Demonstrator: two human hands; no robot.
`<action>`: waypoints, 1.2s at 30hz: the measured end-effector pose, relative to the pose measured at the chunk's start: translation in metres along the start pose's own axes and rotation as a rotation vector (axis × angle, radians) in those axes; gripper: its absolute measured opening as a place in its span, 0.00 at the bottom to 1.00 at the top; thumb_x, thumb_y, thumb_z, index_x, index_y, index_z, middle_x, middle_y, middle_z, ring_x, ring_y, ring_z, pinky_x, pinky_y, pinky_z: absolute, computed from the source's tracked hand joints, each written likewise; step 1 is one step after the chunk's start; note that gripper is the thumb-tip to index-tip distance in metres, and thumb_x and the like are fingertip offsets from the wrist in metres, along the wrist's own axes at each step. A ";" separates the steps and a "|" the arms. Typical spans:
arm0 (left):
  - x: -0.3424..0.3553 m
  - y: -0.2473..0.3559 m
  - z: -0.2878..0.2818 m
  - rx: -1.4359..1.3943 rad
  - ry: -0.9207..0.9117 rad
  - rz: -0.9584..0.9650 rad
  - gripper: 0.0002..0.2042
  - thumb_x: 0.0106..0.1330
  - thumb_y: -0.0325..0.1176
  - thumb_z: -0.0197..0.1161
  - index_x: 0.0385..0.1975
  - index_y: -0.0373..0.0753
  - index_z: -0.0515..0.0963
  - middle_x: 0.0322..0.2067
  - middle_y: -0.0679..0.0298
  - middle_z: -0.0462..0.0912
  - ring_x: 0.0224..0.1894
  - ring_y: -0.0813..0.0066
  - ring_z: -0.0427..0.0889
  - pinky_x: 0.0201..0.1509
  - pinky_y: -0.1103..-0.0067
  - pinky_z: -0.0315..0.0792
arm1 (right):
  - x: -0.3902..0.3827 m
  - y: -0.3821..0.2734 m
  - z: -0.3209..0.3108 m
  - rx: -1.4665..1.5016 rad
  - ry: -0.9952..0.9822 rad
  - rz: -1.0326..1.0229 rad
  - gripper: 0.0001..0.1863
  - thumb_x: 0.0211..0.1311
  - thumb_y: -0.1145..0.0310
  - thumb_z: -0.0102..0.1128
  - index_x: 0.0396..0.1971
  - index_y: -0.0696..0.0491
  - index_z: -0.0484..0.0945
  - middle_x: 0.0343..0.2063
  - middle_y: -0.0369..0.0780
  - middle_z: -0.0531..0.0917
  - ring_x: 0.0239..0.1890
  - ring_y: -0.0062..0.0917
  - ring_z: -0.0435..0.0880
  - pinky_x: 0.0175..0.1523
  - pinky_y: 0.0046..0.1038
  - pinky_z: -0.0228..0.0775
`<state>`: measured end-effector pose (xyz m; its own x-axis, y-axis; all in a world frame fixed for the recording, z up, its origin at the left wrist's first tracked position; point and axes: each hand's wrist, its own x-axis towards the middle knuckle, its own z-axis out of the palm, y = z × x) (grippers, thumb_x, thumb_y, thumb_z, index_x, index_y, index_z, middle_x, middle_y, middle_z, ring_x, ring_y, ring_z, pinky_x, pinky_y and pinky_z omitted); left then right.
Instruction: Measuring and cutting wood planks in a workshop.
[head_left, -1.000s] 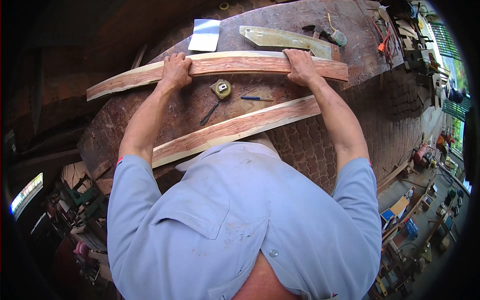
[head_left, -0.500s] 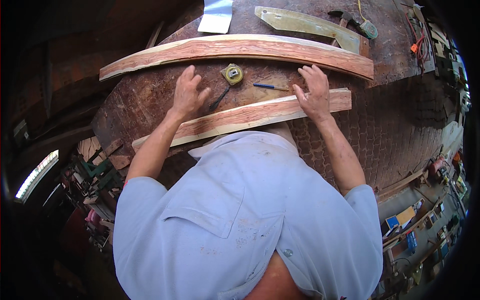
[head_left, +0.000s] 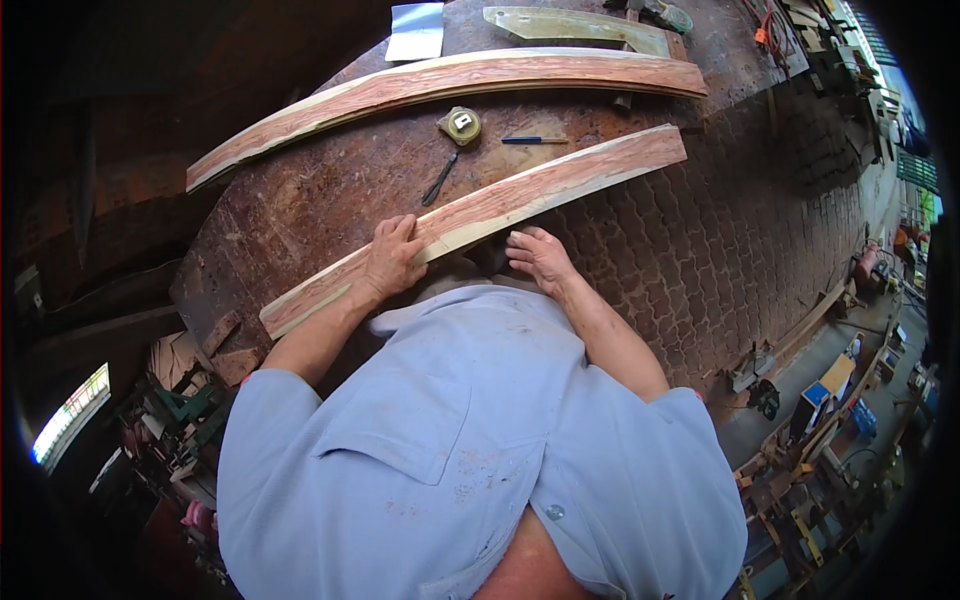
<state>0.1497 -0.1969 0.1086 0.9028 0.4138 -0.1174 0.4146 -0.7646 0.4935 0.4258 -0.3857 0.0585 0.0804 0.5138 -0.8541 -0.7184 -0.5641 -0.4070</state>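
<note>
Head view: the near plank lies along the near edge of the worktop. The left hand lies across it, grip unclear; the right hand, fingers partly curled, is just beside it, hold unclear.

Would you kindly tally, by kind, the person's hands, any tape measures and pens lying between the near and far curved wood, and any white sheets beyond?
Left hand and right hand: 2
Tape measure: 1
Pen: 1
White sheet: 1
Total: 5
</note>
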 end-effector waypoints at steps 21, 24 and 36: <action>0.157 0.252 0.032 -0.756 -0.826 -0.120 0.29 0.61 0.49 0.81 0.49 0.29 0.82 0.36 0.64 0.87 0.36 0.79 0.83 0.41 0.77 0.79 | -0.259 0.005 -0.201 0.543 0.354 -0.870 0.23 0.70 0.59 0.72 0.57 0.56 0.80 0.45 0.35 0.86 0.50 0.16 0.80 0.59 0.25 0.72; 0.210 0.373 0.049 -0.735 -0.778 0.128 0.27 0.60 0.50 0.82 0.44 0.31 0.83 0.31 0.69 0.85 0.31 0.84 0.79 0.33 0.81 0.76 | -0.331 -0.008 -0.283 0.447 0.411 -1.171 0.21 0.73 0.62 0.68 0.58 0.58 0.78 0.46 0.33 0.85 0.47 0.15 0.79 0.55 0.25 0.73; 0.372 0.794 0.147 -1.025 -0.447 0.658 0.29 0.60 0.51 0.81 0.49 0.31 0.81 0.40 0.65 0.88 0.41 0.76 0.85 0.49 0.77 0.78 | -0.467 -0.063 -0.511 0.241 0.538 -1.388 0.28 0.73 0.52 0.67 0.61 0.59 0.77 0.48 0.41 0.88 0.52 0.22 0.84 0.58 0.29 0.76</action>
<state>0.8315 -0.7225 0.3300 0.9443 -0.2444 0.2203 -0.2156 0.0462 0.9754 0.7867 -0.9199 0.3177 0.9698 0.2130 0.1184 0.0500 0.3014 -0.9522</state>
